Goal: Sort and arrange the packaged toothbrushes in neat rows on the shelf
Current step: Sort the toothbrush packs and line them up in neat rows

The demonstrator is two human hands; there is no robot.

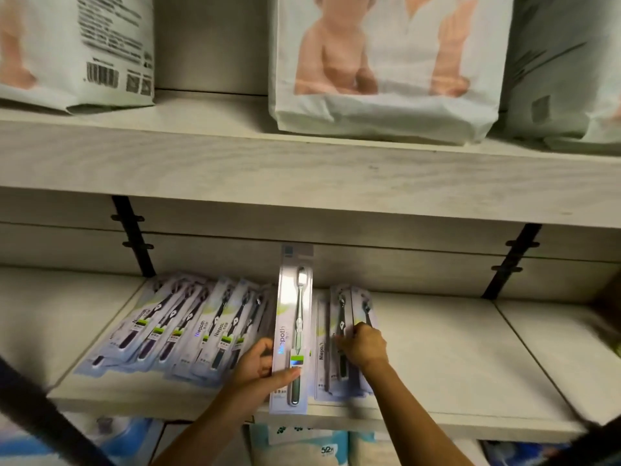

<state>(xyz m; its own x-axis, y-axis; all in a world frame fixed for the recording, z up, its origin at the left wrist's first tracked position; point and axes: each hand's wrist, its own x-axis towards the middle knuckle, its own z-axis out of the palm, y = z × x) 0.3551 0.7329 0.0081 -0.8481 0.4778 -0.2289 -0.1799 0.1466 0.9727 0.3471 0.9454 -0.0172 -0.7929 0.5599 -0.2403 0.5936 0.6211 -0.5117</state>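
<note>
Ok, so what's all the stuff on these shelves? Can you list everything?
pale toothbrush pack with a silvery brush: one, held upright at the lower shelf's front.
fanned pale-blue toothbrush packs with dark brushes: several overlapping, lower shelf, left.
right pile of toothbrush packs: at least three, pale, lower shelf, middle.
pale wood-grain lower shelf: one.
pale wood-grain upper shelf: one, above.
white soft plastic bags: three, upper shelf.
black wall brackets: two, behind the lower shelf.
blue-and-white packages: several, underneath, blurry.
left grip: holds the upright pack.
right grip: fingers curled on the right pile.
</note>
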